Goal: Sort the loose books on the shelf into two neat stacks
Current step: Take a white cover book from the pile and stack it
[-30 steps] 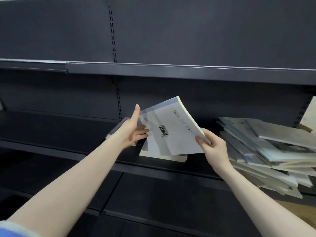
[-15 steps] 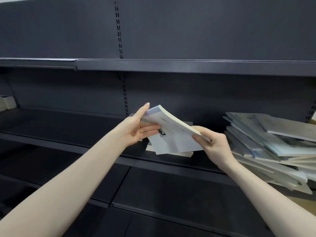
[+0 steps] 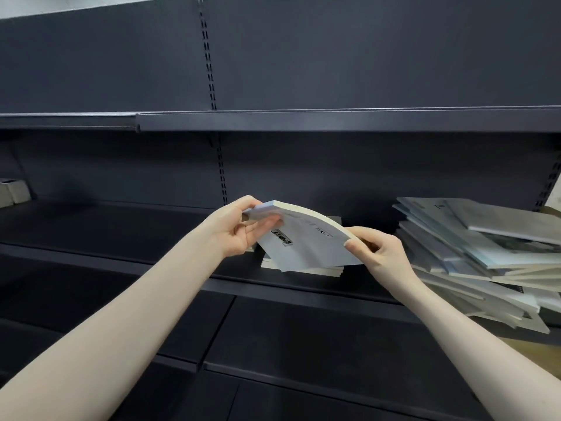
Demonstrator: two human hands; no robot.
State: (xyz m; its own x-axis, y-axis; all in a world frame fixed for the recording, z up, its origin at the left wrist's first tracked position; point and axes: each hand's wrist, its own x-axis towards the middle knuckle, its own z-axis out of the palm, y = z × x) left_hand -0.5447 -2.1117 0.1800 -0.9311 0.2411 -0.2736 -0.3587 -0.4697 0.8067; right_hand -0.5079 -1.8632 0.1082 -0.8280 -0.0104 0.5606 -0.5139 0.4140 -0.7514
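Two bare hands hold one pale blue book (image 3: 306,244) in front of the dark shelf (image 3: 127,235), tilted so its cover faces the camera and its cream page edge arcs along the top. The left hand (image 3: 239,229) pinches the upper left corner, thumb over the top edge and fingers curled beneath against the cover. The right hand (image 3: 376,249) has its grip on the right corner, thumb pressed on the cover near the page edge and fingers wrapped behind. Both grips are closed on the book, which bends slightly between them. Directly below and behind it a small neat stack (image 3: 303,270) of similar books lies flat on the shelf, only its front edges showing under the held one; whether the held book touches the stack cannot be told. Well to the right, on the same shelf, a loose pile (image 3: 485,256) of pale books sprawls at mixed angles, the lower ones sliding forward past the shelf's front lip. At the far left edge a small pale box (image 3: 13,192) sits on the shelf. Another dark shelf (image 3: 334,120) runs across above.
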